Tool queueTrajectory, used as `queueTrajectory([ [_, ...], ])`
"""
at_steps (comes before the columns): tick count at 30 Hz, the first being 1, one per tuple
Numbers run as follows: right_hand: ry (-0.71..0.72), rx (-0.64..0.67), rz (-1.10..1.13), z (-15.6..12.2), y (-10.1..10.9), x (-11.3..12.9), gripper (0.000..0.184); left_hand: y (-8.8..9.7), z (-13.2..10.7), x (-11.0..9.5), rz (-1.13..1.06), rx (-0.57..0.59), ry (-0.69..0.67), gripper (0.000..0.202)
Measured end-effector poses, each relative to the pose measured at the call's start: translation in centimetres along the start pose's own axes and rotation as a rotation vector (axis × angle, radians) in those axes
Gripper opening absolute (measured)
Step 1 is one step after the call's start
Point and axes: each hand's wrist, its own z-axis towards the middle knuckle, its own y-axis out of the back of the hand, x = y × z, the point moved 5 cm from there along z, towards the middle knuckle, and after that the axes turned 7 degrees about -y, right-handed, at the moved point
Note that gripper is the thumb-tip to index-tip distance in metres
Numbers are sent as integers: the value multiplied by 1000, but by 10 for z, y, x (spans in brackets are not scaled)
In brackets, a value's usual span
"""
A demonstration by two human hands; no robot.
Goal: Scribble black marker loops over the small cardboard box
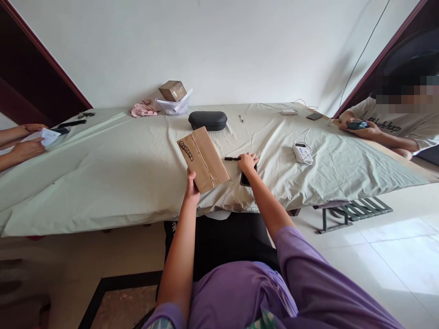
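Observation:
My left hand (192,185) grips a brown cardboard box (203,160) by its lower left corner, tilted above the table. Black looped scribbles and a taped seam mark its upper face. My right hand (248,161) is low over the cloth, with a black marker pen (232,158) sticking out on its thumb side. The thumb and forefinger seem closed on the pen's hidden end; the other fingers are partly spread. Under this hand lies a dark phone (245,179), partly covered by the palm and wrist.
A black hard case (207,120) lies behind the box. Further back are a plastic tub (173,108) holding a small carton (172,90), and a pink cloth (144,108). A white corded device (302,153) is to the right. People sit at both table ends.

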Motion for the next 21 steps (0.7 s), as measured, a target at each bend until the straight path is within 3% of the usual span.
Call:
queueTrajectory([
  [7,43,26,1,0,-7,11,58,-5,-1,-1,25,39,1,95],
  [11,178,54,14,-2,-10,25,65,-8,-1,-3,-13,38,-10,98],
  [15,345,111,52,-3,-22,46,50,-7,-2,-2,-38,38,1,94],
  [21,404,83,253,2,-34,59,29,-2,0,1,-46,24,17,95],
])
